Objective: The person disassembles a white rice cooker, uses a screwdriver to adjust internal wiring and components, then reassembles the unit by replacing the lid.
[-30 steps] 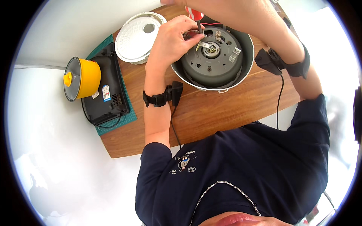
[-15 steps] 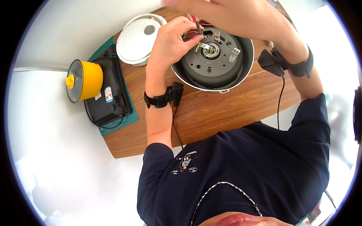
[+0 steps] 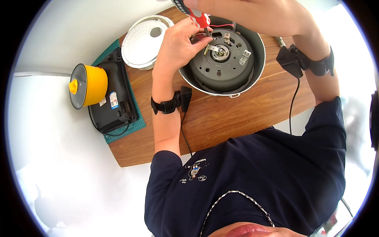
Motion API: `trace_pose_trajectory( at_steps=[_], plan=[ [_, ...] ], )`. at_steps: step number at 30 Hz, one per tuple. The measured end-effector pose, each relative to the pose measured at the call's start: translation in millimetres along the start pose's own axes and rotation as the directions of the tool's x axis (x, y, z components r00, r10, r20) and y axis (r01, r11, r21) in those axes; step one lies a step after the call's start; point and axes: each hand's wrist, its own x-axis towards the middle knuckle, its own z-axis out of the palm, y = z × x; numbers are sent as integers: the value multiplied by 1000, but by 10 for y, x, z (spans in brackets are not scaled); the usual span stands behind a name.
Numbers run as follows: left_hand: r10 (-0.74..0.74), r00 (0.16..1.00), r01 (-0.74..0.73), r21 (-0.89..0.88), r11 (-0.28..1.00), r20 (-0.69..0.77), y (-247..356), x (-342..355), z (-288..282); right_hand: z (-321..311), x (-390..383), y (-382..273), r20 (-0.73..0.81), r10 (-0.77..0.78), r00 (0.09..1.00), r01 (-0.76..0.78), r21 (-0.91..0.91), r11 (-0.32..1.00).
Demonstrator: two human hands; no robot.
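Observation:
An appliance base with a round dark-grey metal bottom (image 3: 219,73), seemingly a rice cooker turned over, lies on the table with its inner parts exposed. My left hand (image 3: 179,45) reaches to its upper left edge, thumb and index finger pinched by the screwdriver's tip; what they hold is too small to make out. Pointing down at that spot is a screwdriver (image 3: 200,19) with a red, white and black handle. My right hand (image 3: 203,5) is at that handle by the top edge, its fingers mostly out of view. A red wire (image 3: 221,25) runs beside the shaft.
A round white plastic cover (image 3: 138,49) lies left of the base. Farther left, a yellow pot (image 3: 96,85) with a lid is on a black appliance (image 3: 114,75) over a green mat (image 3: 136,124). Cables hang from both my wrist straps across the wooden table (image 3: 221,118).
My right hand has shifted right and upward, uncovering more of the screwdriver's handle, which now leans to the upper left. My left hand stays in place.

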Motion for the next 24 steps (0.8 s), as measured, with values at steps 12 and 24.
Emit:
trace_pose_trajectory(
  at_steps=[12,24],
  plan=[
    [-89,995,90,-25,996,45,52,-12,-35,-74,44,-579,-22,311,950,-312,-3,950],
    [-72,997,73,-40,997,8,89,-2,-27,15,-59,103,-85,-10,996,-2,-132,991]
  ],
)
